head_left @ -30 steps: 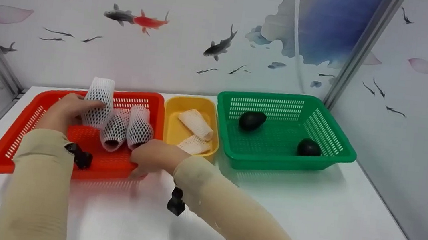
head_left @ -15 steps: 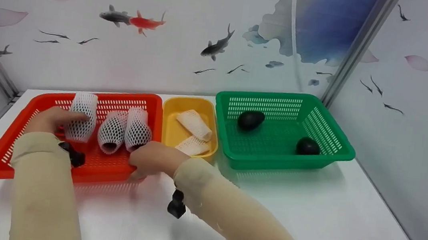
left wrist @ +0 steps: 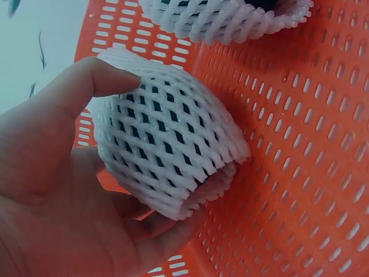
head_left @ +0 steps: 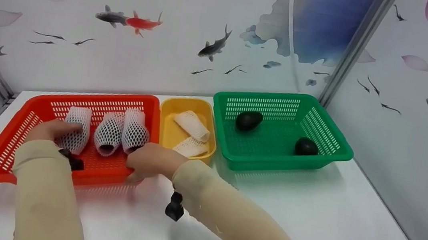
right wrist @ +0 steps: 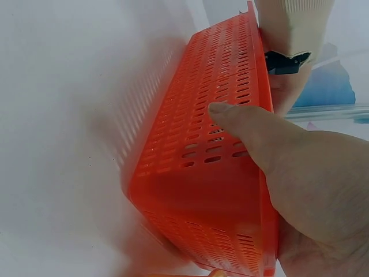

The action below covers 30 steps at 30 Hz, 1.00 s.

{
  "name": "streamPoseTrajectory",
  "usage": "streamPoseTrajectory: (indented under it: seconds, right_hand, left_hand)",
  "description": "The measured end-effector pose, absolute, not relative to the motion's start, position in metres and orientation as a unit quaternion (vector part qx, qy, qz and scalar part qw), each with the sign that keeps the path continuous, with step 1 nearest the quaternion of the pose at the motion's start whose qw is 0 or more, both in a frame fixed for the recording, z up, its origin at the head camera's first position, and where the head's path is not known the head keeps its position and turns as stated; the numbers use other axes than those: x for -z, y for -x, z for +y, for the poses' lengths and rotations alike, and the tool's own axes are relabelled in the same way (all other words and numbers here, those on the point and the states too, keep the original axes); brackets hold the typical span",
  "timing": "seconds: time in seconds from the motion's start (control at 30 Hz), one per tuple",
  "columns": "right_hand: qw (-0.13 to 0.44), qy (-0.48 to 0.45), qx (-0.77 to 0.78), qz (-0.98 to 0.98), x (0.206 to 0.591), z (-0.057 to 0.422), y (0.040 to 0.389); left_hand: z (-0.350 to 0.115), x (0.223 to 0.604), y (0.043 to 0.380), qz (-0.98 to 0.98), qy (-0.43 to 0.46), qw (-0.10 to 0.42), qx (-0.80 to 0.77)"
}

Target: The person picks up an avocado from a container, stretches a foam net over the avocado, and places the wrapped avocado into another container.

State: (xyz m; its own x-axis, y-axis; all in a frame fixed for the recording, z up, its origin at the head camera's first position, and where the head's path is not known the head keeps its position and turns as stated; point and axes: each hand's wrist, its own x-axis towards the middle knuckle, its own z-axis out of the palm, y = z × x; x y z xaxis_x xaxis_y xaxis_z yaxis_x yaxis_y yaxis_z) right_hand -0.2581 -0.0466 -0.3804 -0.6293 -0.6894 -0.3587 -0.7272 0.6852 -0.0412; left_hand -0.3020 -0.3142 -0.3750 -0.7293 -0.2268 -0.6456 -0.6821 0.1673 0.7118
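"What is the left hand (head_left: 46, 131) doing?"

"It is pinching a net-wrapped fruit (left wrist: 164, 130), the thumb lying across the top and the fingers curling underneath."

"Where is that fruit resting?"

"It is sitting low in the red basket (head_left: 102, 163), at the left of the frame. A second wrapped fruit (head_left: 108, 136) is lying just beside it, not touching, with a third wrapped fruit (head_left: 136, 131) further right. I cannot tell whether the basket's floor is bearing its weight."

"And the right hand (head_left: 155, 159)?"

"It is gripping the basket's near right corner, the thumb pressing on the outer wall. I would judge that it is steadying the basket."

"How should one be handling this well?"

"By squeezing lightly, I think, since the soft net could be sliding along the dark fruit inside. Fingers are best loosening only while the floor is supporting it, and drawing away without nudging its neighbour."
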Motion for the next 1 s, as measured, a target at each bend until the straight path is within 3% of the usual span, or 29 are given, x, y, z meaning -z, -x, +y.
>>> streamPoseTrajectory:
  seconds: [0.1,0.33,0.5,0.73,1.0]
  right_hand:
    - [0.177,0.391,-0.051,0.902,0.381,-0.047,0.259]
    - [0.179,0.385,-0.043,0.904,0.381,-0.046,0.261]
    - [0.177,0.390,-0.041,0.903,0.380,-0.046,0.260]
    - [0.156,0.412,-0.052,0.896,0.381,-0.046,0.260]
    - [0.156,0.410,-0.059,0.897,0.383,-0.046,0.261]
  left_hand:
    - [-0.304,0.374,0.292,0.639,0.400,0.136,-0.642]
    - [-0.325,0.394,0.324,0.784,0.222,0.254,-0.521]
    - [-0.327,0.394,0.324,0.822,0.182,0.250,-0.479]
    - [-0.328,0.393,0.319,0.793,0.220,0.234,-0.517]
    - [-0.331,0.396,0.325,0.851,0.140,0.250,-0.440]
